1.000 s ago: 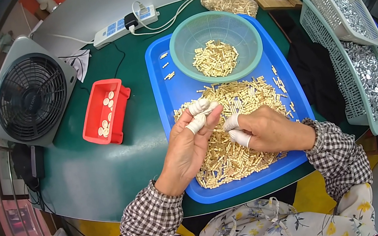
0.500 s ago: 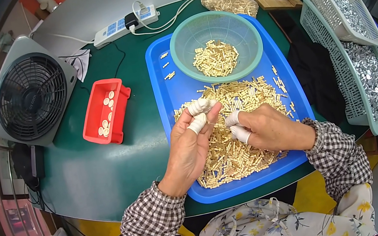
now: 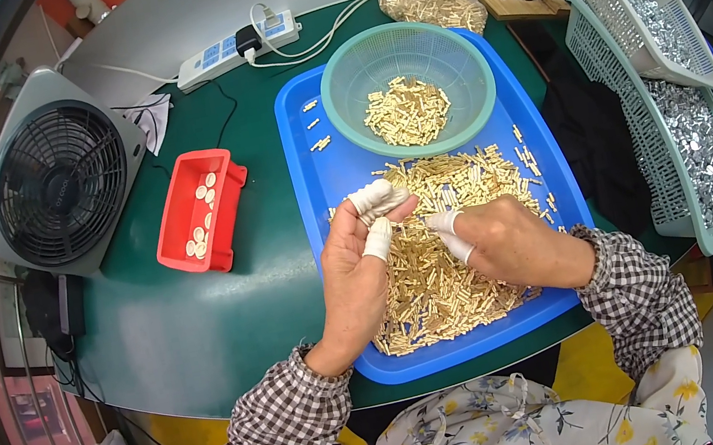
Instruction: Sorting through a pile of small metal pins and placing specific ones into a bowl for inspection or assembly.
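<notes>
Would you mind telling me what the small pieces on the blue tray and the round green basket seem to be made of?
The small pieces look like brass-coloured metal: a shiny yellow glint, though plating is possible. The blue tray looks like smooth moulded plastic with a slight sheen. The round green basket appears to be translucent plastic with fine mesh walls.

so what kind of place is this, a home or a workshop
Most likely a small parts-sorting workbench: a blue tray heaped with small brass pieces, mesh baskets full of silvery parts, and white finger cots on the hands.

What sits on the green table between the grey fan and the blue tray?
A red bin holding a few small pale pieces, between the fan and the blue tray, seen in the head view.
</notes>
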A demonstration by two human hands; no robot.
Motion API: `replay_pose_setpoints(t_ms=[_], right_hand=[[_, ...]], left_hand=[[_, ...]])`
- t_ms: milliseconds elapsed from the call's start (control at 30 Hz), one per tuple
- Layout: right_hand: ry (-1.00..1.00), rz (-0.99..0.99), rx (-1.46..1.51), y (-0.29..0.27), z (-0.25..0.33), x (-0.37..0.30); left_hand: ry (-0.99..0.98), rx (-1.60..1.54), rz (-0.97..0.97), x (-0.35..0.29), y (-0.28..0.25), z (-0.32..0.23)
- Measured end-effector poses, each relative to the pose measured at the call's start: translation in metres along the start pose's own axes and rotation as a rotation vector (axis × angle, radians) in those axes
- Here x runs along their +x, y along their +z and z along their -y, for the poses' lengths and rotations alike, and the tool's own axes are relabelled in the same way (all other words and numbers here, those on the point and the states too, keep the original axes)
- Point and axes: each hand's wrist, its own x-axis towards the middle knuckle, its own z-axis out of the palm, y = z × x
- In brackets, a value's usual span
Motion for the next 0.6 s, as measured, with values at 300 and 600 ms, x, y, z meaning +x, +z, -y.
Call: replay_pose_setpoints(t_ms=[300,600], right_hand=[[0.524,0.257,0.799,-0.014,0.004,0.012],[0.454,0.172,0.918,-0.012,-0.003,0.012]], left_hand=[[0.092,0.007,0.088,-0.005,0.007,-0.006],[0.007,-0.043,0.022,-0.003,-0.005,0.0]])
